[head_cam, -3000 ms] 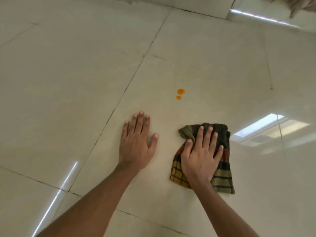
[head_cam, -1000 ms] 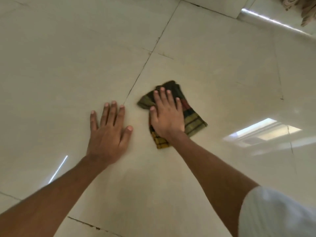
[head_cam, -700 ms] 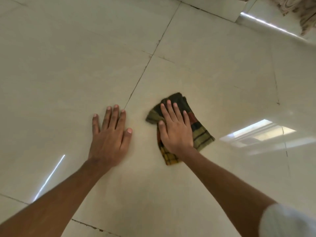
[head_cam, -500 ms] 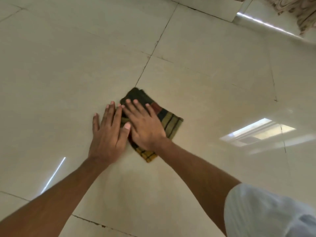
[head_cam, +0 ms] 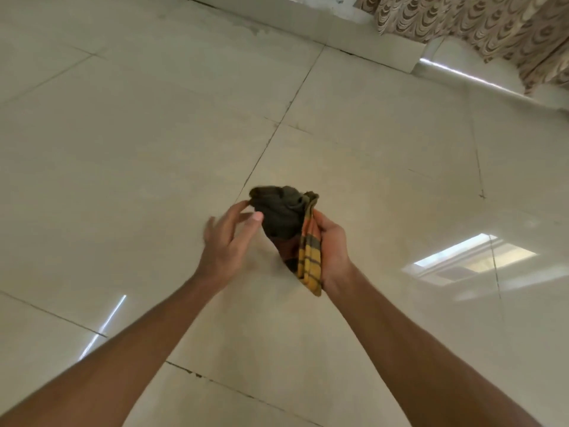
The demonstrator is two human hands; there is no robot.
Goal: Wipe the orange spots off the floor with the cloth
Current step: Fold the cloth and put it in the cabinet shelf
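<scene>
Glossy cream floor tiles [head_cam: 154, 155] fill the room, a patterned curtain [head_cam: 492, 23] at one o'clock. Dead centre, the right hand [head_cam: 331, 248] grips the bunched plaid cloth [head_cam: 292, 229], fingers wrapped behind it; at nine o'clock of it, the left hand [head_cam: 228, 241] touches with spread fingers.
</scene>
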